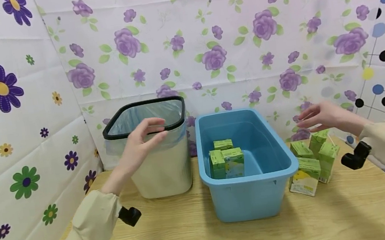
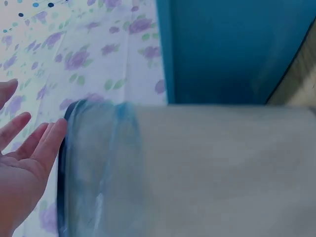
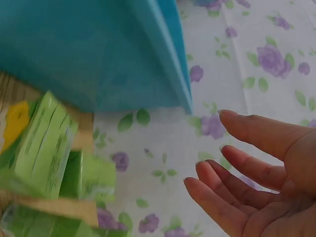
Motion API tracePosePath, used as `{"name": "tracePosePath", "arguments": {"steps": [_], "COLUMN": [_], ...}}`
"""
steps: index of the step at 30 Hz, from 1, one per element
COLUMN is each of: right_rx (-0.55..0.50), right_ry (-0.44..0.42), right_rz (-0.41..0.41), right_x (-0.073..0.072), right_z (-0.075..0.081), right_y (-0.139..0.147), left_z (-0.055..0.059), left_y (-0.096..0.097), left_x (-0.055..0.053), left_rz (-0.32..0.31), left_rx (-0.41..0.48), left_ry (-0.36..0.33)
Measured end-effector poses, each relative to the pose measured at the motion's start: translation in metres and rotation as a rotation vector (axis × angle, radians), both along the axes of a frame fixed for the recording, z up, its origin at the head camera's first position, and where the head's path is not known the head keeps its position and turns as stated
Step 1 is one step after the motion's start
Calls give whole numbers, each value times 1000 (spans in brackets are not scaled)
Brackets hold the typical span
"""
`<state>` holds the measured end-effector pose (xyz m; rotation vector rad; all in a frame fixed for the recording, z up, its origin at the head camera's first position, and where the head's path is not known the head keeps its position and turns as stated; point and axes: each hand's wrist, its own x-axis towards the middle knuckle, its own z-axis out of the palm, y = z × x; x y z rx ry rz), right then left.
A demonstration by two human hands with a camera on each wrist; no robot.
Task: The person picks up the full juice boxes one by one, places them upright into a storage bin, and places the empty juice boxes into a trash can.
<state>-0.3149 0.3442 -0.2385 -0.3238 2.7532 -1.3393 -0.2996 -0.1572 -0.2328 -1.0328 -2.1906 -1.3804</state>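
My left hand [image 1: 140, 143] hovers at the front right of a cream bin [image 1: 163, 172] with a black rim and clear liner; its fingers are loosely bent and hold nothing. In the left wrist view the fingertips lie close to the rim, and I cannot tell whether they touch. My right hand [image 1: 327, 116], also holding nothing, hangs above a group of green drink cartons [image 1: 304, 176] right of a blue tub [image 1: 252, 199]. Inside the tub stand more green cartons [image 1: 233, 161]. The right wrist view shows the right fingers [image 3: 237, 190] spread apart from the cartons [image 3: 44, 148].
Everything stands on a wooden table [image 1: 167, 236]. Behind it hangs a flowered cloth wall [image 1: 210, 32], with another patterned cloth [image 1: 11, 160] on the left. The bin is left of the tub, with a narrow gap between them.
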Motion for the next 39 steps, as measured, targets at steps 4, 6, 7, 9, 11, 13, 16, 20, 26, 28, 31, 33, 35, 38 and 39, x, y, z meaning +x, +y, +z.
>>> {"name": "tracePosePath", "arguments": {"steps": [4, 6, 7, 9, 11, 13, 16, 20, 26, 28, 31, 33, 35, 38, 39], "right_rx": [46, 84, 116, 168, 220, 266, 300, 309, 321, 318, 300, 282, 265, 246, 245], "right_ry": [50, 65, 75, 98, 128, 161, 199, 198, 146, 132, 114, 103, 103, 98, 93], "right_rz": [-44, -65, -83, -106, -116, -127, -120, -120, -142, -143, -140, -138, -138, -139, -138], "right_x": [3, 5, 7, 9, 10, 10, 12, 17, 21, 20, 20, 19, 19, 18, 18], "right_z": [-9, -14, -17, -21, -26, -30, -37, -49, -67, -73, -81, -87, -93, -100, -102], "right_y": [18, 26, 29, 34, 38, 42, 49, 60, 74, 77, 80, 81, 84, 88, 89], "left_z": [12, 16, 18, 22, 24, 25, 27, 29, 24, 21, 17, 15, 14, 12, 12], "left_y": [-15, -23, -27, -34, -40, -46, -56, -67, -81, -84, -89, -92, -94, -97, -99], "left_x": [-1, -1, -1, -2, -1, -1, -2, -4, -13, -16, -18, -20, -21, -23, -23], "left_rz": [95, 135, 149, 168, 184, 215, 251, 315, 430, 476, 537, 543, 541, 517, 505], "left_rx": [-16, -26, -29, -26, -11, -4, 3, -24, -124, -167, -219, -228, -233, -235, -233], "left_ry": [84, 103, 102, 95, 77, 63, 47, 42, 27, 5, -51, -92, -128, -176, -191]}}
